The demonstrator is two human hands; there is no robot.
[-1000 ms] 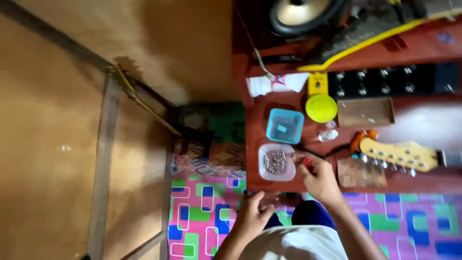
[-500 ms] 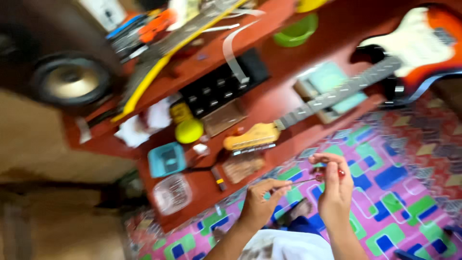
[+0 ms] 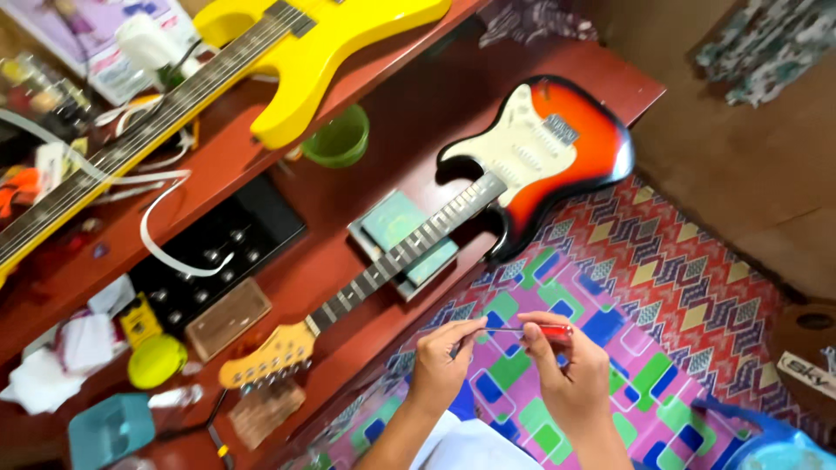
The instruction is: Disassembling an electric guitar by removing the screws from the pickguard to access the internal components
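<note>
Thin red-handled screwdriver (image 3: 533, 331) — pinched between both hands.

A low red-brown table (image 3: 418, 113) carried a sunburst electric guitar (image 3: 557, 148), its neck lying across a pale green box (image 3: 396, 222). Near it sat a green cup (image 3: 338, 139), a black panel with knobs (image 3: 218, 252), a small wooden block (image 3: 228, 318), a yellow round lid (image 3: 157, 360) and a teal container (image 3: 109, 429). A raised shelf (image 3: 218, 174) behind held a yellow guitar (image 3: 322, 43). Beside the table, a patterned mat (image 3: 662, 296) covered the floor.
</note>
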